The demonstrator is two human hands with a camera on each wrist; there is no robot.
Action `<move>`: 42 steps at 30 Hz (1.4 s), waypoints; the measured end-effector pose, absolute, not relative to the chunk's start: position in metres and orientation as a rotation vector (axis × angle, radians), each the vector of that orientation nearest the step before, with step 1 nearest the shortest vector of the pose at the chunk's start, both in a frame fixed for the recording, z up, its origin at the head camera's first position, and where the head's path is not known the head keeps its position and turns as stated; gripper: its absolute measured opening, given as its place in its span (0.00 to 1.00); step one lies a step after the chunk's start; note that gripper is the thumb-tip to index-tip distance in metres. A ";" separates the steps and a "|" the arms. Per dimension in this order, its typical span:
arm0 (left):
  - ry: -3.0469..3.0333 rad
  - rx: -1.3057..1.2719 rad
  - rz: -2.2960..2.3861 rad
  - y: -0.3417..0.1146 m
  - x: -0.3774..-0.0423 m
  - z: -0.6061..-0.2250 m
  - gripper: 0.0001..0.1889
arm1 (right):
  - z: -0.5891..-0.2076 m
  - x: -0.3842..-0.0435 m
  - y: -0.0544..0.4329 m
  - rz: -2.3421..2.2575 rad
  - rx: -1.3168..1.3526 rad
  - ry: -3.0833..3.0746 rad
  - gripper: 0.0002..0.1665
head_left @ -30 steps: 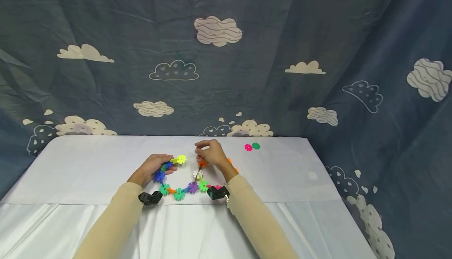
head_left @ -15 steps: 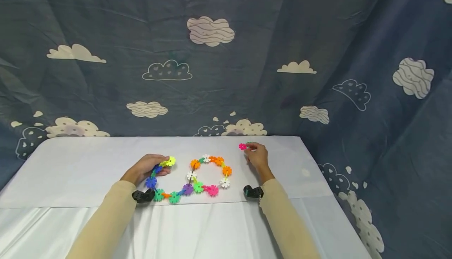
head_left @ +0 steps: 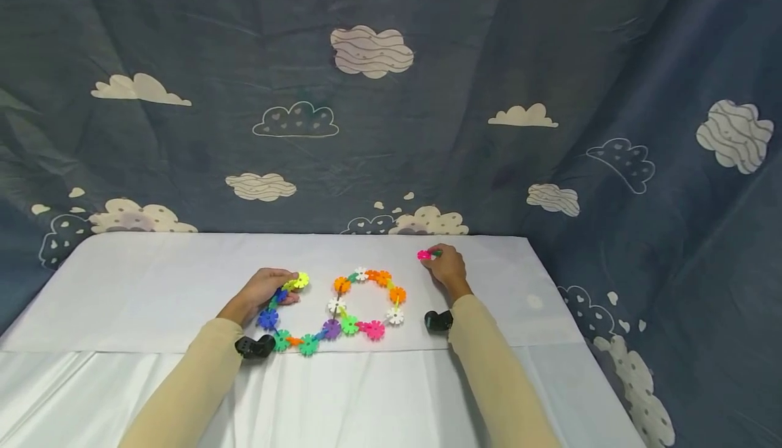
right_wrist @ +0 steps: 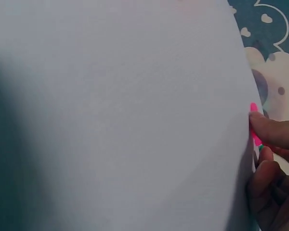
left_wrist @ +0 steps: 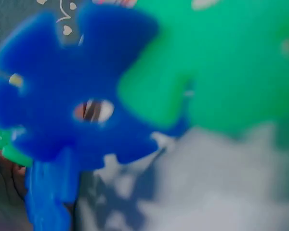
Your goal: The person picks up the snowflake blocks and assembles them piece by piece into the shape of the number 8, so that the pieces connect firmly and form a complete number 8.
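A chain of interlocking plastic snowflake discs (head_left: 308, 345) lies on the white table, one part curved into a ring. My left hand (head_left: 256, 292) holds its left arm just below the yellow disc (head_left: 301, 280) at the free end. A blue disc (left_wrist: 48, 110) and a blurred green disc (left_wrist: 236, 67) fill the left wrist view. At the table's back right, my right hand (head_left: 449, 268) pinches a pink disc (head_left: 423, 255) and a green disc (head_left: 436, 253) set against each other. In the right wrist view a fingertip presses the pink disc's edge, with green showing just beneath.
The white-covered table (head_left: 183, 265) ends at a dark curtain (head_left: 427, 163) printed with clouds. Black wrist cameras (head_left: 255, 347) sit on both forearms. The closed ring's orange discs (head_left: 397, 295) lie between the two hands.
My right hand has left the ring of discs and gone right to the pink and green discs, where the green one now shows tilted at the fingers. The left hand keeps its hold.
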State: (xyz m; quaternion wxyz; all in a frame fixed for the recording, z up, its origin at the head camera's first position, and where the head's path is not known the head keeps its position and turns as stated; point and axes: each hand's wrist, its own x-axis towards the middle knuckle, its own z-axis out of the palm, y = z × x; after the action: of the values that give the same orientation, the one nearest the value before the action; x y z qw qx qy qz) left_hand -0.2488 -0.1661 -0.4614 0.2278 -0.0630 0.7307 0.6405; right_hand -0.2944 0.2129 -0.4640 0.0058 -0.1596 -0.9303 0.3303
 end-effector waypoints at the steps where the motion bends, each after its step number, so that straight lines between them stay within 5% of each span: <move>1: 2.016 -0.167 1.759 -0.166 -0.249 -0.461 0.23 | -0.463 -0.294 0.213 1.027 -0.502 -2.917 0.22; 17: 2.179 -0.171 1.561 -0.173 -0.252 -0.462 0.25 | -0.459 -0.269 0.200 1.774 -0.299 -2.477 0.09; 30: 2.221 -0.116 1.517 -0.174 -0.251 -0.464 0.23 | -0.438 -0.243 0.095 1.633 0.391 -2.566 0.06; 42: 2.261 -0.103 1.520 -0.175 -0.250 -0.467 0.19 | -0.443 -0.239 0.031 1.240 0.473 -2.841 0.08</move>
State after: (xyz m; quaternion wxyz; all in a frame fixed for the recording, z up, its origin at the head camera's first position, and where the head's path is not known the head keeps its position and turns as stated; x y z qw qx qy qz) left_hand -0.2504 -0.1750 -0.4667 0.2061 -0.0369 0.8114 0.5456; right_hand -0.2388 0.0314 -0.4429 0.0032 0.1509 -0.9060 0.3954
